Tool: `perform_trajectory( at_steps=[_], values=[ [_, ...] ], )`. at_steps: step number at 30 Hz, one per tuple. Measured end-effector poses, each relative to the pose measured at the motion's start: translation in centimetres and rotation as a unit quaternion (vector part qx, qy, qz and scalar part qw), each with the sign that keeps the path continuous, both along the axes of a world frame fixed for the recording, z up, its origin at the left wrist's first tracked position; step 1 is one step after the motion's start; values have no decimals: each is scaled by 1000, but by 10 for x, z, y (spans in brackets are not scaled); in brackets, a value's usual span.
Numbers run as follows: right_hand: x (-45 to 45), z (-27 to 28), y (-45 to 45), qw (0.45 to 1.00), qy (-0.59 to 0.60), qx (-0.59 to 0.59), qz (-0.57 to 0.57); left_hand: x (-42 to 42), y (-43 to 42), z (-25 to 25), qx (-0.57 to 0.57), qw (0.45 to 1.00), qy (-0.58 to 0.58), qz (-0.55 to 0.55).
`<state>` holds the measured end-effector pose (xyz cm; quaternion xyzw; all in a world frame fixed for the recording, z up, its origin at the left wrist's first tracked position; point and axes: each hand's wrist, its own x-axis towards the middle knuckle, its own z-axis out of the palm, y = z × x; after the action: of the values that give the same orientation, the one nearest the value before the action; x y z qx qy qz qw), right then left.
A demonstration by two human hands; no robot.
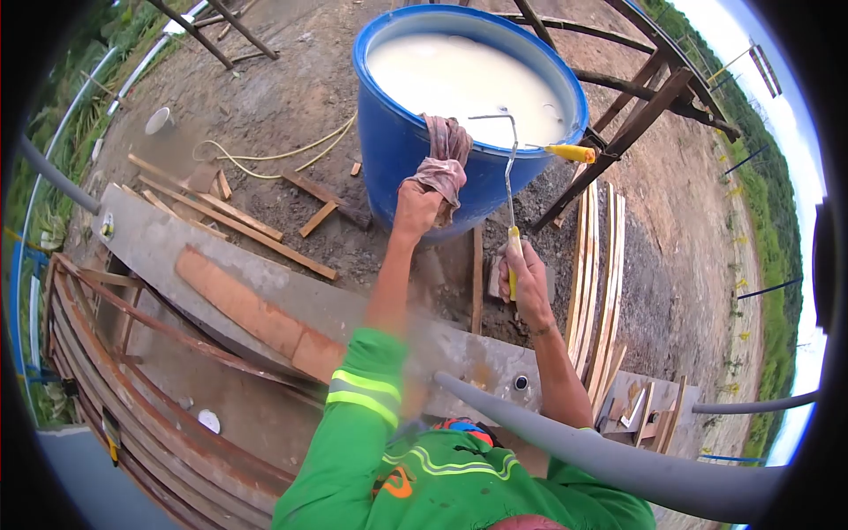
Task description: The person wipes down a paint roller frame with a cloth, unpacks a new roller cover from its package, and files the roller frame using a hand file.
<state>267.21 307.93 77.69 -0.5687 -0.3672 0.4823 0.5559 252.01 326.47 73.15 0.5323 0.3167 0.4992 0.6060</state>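
Note:
My left hand is closed on a wet, dirty pinkish rag, which is bunched against the near rim of a blue barrel. Milky whitish liquid fills the barrel almost to the top. In my right hand is a paint roller frame, gripped by its yellow handle. Its bent wire end reaches over the rim and shows no roller cover. Just right of it, a tool with a yellow handle lies across the rim; its other end is hard to make out.
A grey plank with a reddish board on it runs between me and the barrel. Grey pipes cross in front of me. Wood strips and a yellow hose lie on the dirt. A timber frame stands right of the barrel.

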Motion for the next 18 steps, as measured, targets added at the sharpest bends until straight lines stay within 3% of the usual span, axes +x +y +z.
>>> perform_trajectory(
  at_steps=[4,5,8,9,10,13,16,17,18],
  values=[
    [15,15,-25,971,-230,-63,-6,-17,9,22,142,985,-14,97],
    [18,19,-31,953,-296,-64,-3,-23,11,29,155,982,58,90],
    [21,48,-42,896,-431,-91,45,-10,25,14,362,921,115,83],
    [22,54,-41,885,-452,-94,61,-8,17,23,250,950,180,40],
    [23,58,-40,872,-474,-97,76,-4,19,21,217,966,136,22],
    [27,65,-39,897,-433,-71,51,7,33,12,96,995,1,-42],
    [37,50,-42,908,-419,-16,-5,7,23,16,137,989,-50,-18],
    [42,55,-46,965,-253,-25,-59,6,17,12,127,991,-39,3],
    [48,67,-42,975,-176,53,-128,5,13,5,116,993,-28,23]
  ],
)
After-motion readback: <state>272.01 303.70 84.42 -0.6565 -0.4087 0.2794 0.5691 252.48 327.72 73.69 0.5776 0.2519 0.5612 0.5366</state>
